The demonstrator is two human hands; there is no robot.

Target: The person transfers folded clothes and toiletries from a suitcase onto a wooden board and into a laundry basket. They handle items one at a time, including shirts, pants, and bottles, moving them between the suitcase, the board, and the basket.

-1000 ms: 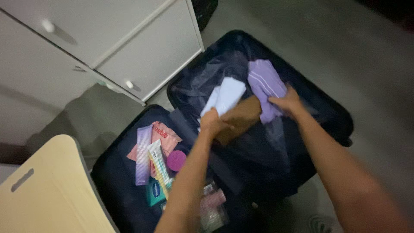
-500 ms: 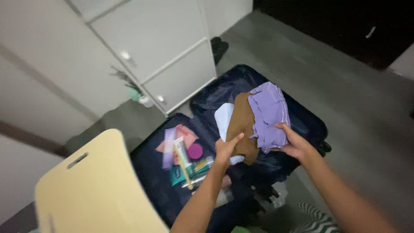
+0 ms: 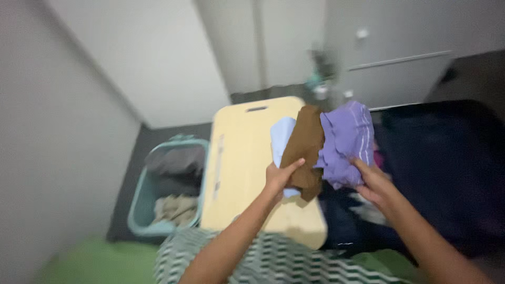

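Note:
My left hand grips a folded brown cloth together with a pale blue-white cloth behind it. My right hand holds a folded purple cloth from below. The three cloths are held up side by side above the pale wooden chair seat. The open dark suitcase lies on the floor to the right, blurred.
A teal laundry basket with clothes in it stands at the left beside the chair. White cabinet doors stand at the back right. A green and white zigzag fabric fills the bottom edge. A white wall runs along the left.
The view has swung left, from the suitcase to the chair and basket. Both hands have lifted the cloths out of the suitcase and carried them left, over the chair seat.

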